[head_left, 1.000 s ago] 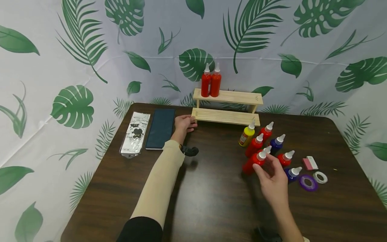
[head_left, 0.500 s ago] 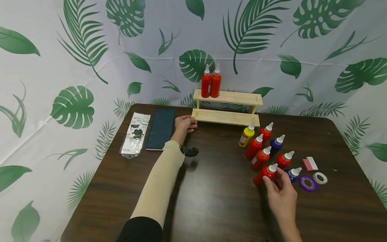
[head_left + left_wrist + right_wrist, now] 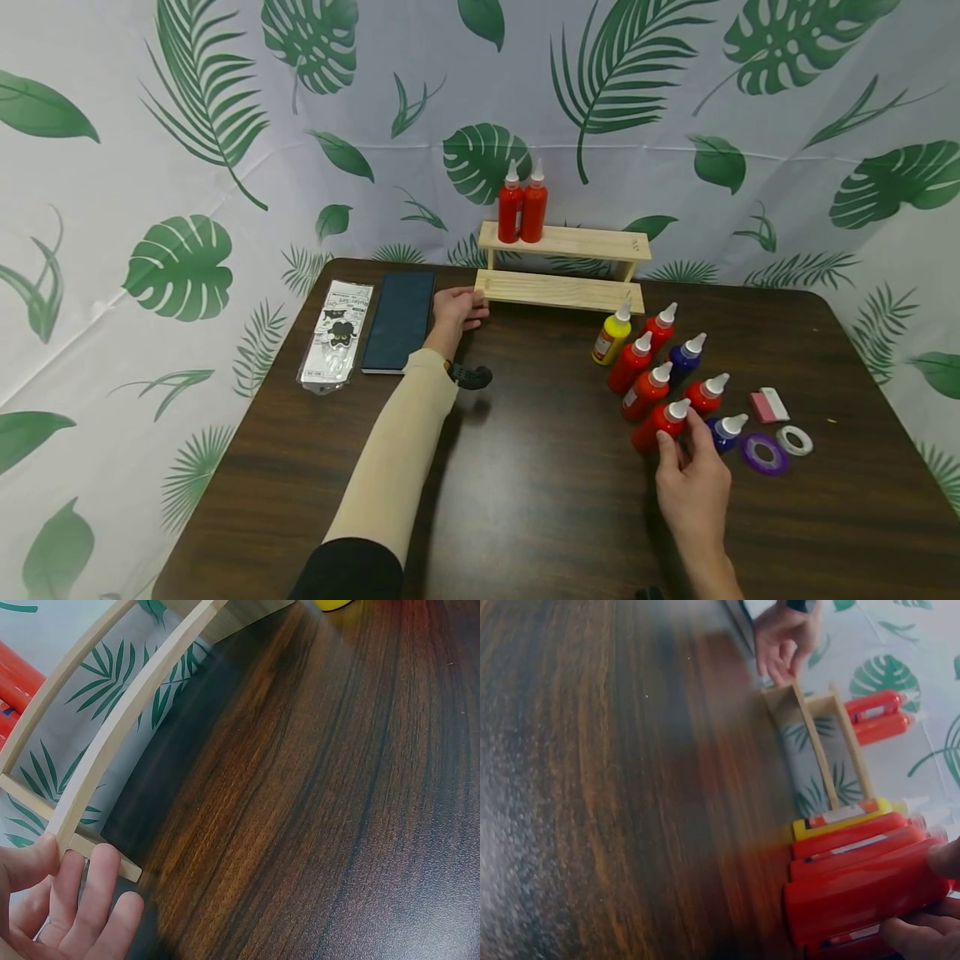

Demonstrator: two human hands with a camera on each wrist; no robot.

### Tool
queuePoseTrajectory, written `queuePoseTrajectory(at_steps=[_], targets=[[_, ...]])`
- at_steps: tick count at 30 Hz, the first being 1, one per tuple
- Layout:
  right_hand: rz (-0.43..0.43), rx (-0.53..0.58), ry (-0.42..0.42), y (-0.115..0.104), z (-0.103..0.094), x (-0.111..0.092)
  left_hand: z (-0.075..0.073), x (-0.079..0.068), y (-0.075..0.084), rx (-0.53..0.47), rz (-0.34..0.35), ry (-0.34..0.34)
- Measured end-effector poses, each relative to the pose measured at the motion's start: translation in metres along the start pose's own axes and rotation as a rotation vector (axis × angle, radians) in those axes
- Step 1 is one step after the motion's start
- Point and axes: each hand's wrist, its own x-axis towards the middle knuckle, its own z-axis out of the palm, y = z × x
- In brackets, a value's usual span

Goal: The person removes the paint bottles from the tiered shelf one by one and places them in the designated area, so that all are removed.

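Observation:
My left hand (image 3: 457, 308) pinches the left end of the lower board of a two-tier wooden rack (image 3: 558, 289); thumb and fingers show on that end in the left wrist view. Two red squeeze bottles (image 3: 522, 208) with white nozzle caps stand side by side on the upper board. My right hand (image 3: 696, 487) grips another red squeeze bottle (image 3: 654, 429) between thumb and fingers, at the near end of a row. Behind it stand a red bottle (image 3: 643, 394), a second red one (image 3: 628, 365) and a yellow bottle (image 3: 612, 337). The right wrist view shows the held bottle beside its neighbours.
More red and blue bottles (image 3: 684, 358) stand to the right of the row. Further right lie an eraser (image 3: 769, 405), a purple tape roll (image 3: 753, 463) and a white ring-shaped roll (image 3: 784, 444). A dark notebook (image 3: 399, 321) and a packaged ruler set (image 3: 335, 333) lie at left.
My right hand has carried the red bottle rightward and nearer to me, then slightly back up, to the near end of the row. The left hand keeps its place on the rack.

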Motion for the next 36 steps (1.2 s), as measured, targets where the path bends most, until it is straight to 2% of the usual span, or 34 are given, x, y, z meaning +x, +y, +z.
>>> queuePoseTrajectory(at_steps=[7, 14, 18, 21, 24, 27, 29, 32, 36], targets=[[0.038, -0.032, -0.048, -0.007, -0.006, 0.001, -0.001, -0.003, 0.000, 0.004, 0.007, -0.009], [-0.003, -0.004, -0.001, -0.020, -0.017, 0.000, 0.001, -0.004, 0.002, 0.007, 0.020, -0.014], [-0.126, 0.029, 0.099, -0.031, -0.022, -0.001, 0.001, -0.004, 0.003, 0.000, 0.023, -0.015], [-0.289, 0.183, 0.228, -0.045, -0.025, -0.002, 0.001, -0.005, 0.003, -0.004, 0.018, -0.023], [-0.443, 0.366, 0.279, -0.065, -0.023, -0.002, 0.001, -0.004, 0.003, -0.008, 0.016, -0.024], [-0.507, 0.448, 0.215, -0.094, -0.016, -0.001, 0.000, -0.003, 0.003, -0.010, 0.014, -0.021], [-0.498, 0.441, 0.138, -0.111, -0.008, 0.004, 0.000, -0.002, 0.003, -0.011, 0.016, -0.017], [-0.430, 0.454, 0.004, -0.127, 0.012, 0.020, -0.001, -0.002, 0.003, -0.007, 0.012, -0.011], [-0.318, 0.519, -0.150, -0.129, 0.052, 0.057, -0.001, -0.004, 0.002, 0.002, 0.014, -0.012]])
